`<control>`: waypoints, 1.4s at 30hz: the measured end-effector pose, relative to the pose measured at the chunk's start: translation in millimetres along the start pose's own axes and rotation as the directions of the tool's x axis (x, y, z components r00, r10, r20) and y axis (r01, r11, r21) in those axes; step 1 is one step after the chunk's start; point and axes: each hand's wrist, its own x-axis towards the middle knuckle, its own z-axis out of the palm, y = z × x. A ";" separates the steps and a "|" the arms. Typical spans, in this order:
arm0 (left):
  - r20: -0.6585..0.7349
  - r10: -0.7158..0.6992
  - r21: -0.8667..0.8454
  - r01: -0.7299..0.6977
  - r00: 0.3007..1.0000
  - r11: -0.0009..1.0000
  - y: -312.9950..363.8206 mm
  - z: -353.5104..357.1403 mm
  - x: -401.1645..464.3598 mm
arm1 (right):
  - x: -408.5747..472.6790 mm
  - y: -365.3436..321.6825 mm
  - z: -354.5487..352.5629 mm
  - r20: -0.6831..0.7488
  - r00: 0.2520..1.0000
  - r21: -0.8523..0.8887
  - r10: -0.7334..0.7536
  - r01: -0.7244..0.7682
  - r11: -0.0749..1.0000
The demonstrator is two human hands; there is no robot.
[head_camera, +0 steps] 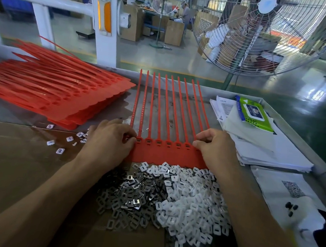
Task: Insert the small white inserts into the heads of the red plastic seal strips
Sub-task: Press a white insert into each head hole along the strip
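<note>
Red seal strip sheet (167, 153) lies flat mid-table, tails pointing far. Left hand (108, 144) pinches its left end head, fingers curled; right hand (217, 148) pinches the right end, fingers curled. White inserts pile (192, 202) just near of the sheet, metal clips (129, 197) to its left. Stack of red strip sheets (57, 91) far left.

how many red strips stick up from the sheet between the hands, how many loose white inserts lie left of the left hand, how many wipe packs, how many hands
red strips: 10
loose white inserts left of the left hand: about 8, some blurred
wipe packs: 1
hands, counting the right hand: 2
total: about 21
</note>
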 end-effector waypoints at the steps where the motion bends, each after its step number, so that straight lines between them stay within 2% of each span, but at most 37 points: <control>1: -0.001 0.000 -0.002 0.000 1.000 1.000 -0.1 0.0 0.1 | -0.1 0.0 0.0 -0.003 1.000 -0.002 0.001 -0.001 1.000; 9: -0.002 0.004 -0.006 -0.004 1.000 1.000 -1.0 0.3 0.7 | -1.8 1.2 -4.9 -0.015 1.000 0.011 -0.014 0.014 1.000; 15: -0.004 0.009 0.001 -0.009 1.000 1.000 -0.4 -0.4 0.7 | -2.1 3.1 -9.0 -0.001 1.000 0.094 0.014 -0.014 0.995; 28: 0.005 0.008 -0.001 -0.008 1.000 1.000 -1.8 -0.3 -0.7 | 2.0 5.7 -3.9 0.007 0.999 -0.077 -0.034 0.034 0.996; 35: 0.004 0.009 0.006 -0.009 1.000 1.000 -2.5 0.5 -0.3 | -1.1 5.8 -6.6 -0.015 1.000 0.051 0.004 -0.003 0.999; 39: -0.003 0.010 0.012 -0.010 1.000 1.000 -0.6 -0.2 0.0 | -9.2 -5.1 -10.3 -0.013 0.995 0.035 -0.102 0.102 0.994; 42: -0.003 0.016 0.012 -0.016 1.000 1.000 -0.2 -0.7 -0.1 | -23.2 -23.7 -13.2 0.137 0.949 0.079 -0.283 0.275 0.958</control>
